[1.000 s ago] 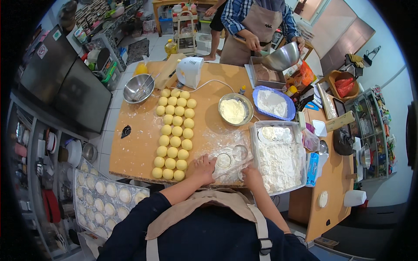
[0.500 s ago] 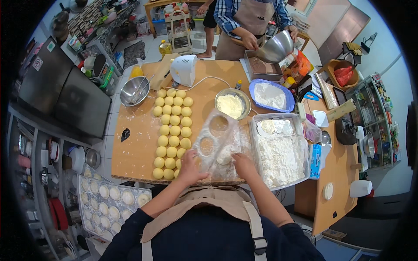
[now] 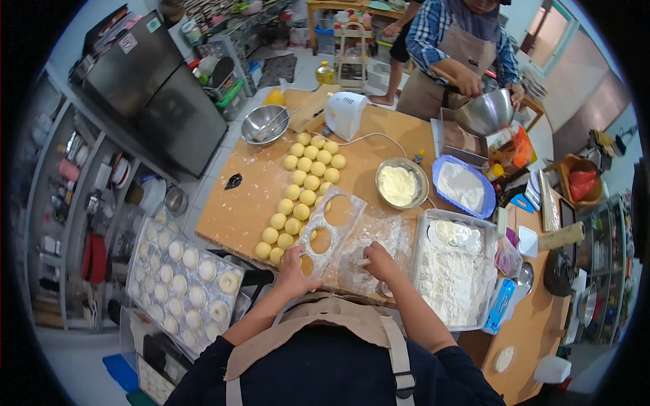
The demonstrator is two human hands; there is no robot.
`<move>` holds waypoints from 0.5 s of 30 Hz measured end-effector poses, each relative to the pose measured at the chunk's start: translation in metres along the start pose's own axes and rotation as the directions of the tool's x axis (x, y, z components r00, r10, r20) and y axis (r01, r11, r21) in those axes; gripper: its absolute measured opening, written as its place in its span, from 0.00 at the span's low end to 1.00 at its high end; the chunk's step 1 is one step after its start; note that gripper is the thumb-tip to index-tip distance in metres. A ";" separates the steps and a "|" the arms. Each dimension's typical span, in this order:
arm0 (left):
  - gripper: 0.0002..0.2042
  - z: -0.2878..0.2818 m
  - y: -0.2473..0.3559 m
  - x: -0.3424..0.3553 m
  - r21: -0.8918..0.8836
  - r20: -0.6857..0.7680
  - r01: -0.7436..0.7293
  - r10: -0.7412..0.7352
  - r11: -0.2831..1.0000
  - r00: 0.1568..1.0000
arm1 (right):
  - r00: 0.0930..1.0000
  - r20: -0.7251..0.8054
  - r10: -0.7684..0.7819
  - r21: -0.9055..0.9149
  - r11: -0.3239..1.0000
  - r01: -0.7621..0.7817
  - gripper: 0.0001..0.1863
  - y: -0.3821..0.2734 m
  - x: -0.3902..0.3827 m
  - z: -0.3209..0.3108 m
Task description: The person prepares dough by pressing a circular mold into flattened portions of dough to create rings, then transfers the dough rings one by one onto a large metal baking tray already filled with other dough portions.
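My left hand [image 3: 296,274] is closed on the near edge of a floury, clear plastic sheet with round holes [image 3: 327,235]. The sheet is lifted and tilted leftward, partly covering the yellow dough balls [image 3: 305,196] lined up on the table. My right hand [image 3: 381,262] is closed over the floured patch [image 3: 389,232] beside it. From its fingers a small pale edge sticks out, seemingly a flat dough disc [image 3: 363,262]; most of it is hidden. Right of this hand stands a tray of white flour [image 3: 443,284] with pale discs at its far end.
Beyond my hands are a bowl of pale yellow filling [image 3: 398,186], a blue tub of white powder [image 3: 464,187], a hand mixer [image 3: 344,115] and a steel bowl [image 3: 265,124]. A tray of dough rounds [image 3: 183,281] stands lower left. Across the table a co-worker [image 3: 460,68] tilts a metal bowl.
The holed sheet has been raised and swung left, off the floured patch and over the dough balls. My right hand has closed around the pale piece. The whole view has turned.
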State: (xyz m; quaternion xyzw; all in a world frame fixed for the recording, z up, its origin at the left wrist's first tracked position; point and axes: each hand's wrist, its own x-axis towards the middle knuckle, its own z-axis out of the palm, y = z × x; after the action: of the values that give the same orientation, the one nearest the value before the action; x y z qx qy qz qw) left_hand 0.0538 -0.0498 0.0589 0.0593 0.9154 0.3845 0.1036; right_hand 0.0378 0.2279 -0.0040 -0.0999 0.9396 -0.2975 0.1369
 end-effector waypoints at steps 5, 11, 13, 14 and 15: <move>0.46 0.042 -0.004 -0.002 0.133 0.019 0.018 -0.020 0.991 1.000 | 0.972 0.079 0.223 0.296 0.926 -0.236 0.12 0.001 -0.024 -0.029; 0.47 0.079 0.025 0.011 0.290 0.225 0.128 -0.197 0.948 0.954 | 0.915 0.273 0.297 0.960 -0.020 -0.280 0.16 0.031 -0.049 -0.055; 0.45 0.089 0.027 0.011 0.439 0.172 0.066 -0.156 0.896 0.973 | 0.939 0.253 0.233 0.967 -0.038 -0.251 0.17 0.034 -0.056 -0.055; 0.46 0.097 0.028 0.014 0.465 0.222 0.037 -0.157 0.884 0.962 | 0.958 0.224 0.177 0.974 -0.071 -0.215 0.19 0.034 -0.058 -0.054; 0.47 0.098 0.027 0.018 0.499 0.253 0.028 -0.176 0.866 0.951 | 0.954 0.251 0.163 0.968 -0.058 -0.245 0.20 0.024 -0.058 -0.056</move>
State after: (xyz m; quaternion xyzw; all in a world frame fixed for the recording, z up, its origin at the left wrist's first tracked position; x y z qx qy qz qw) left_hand 0.0603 0.0405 0.0086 0.0903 0.9592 0.1214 0.2390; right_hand 0.0717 0.2928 0.0371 0.1600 0.4434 -0.8497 0.2363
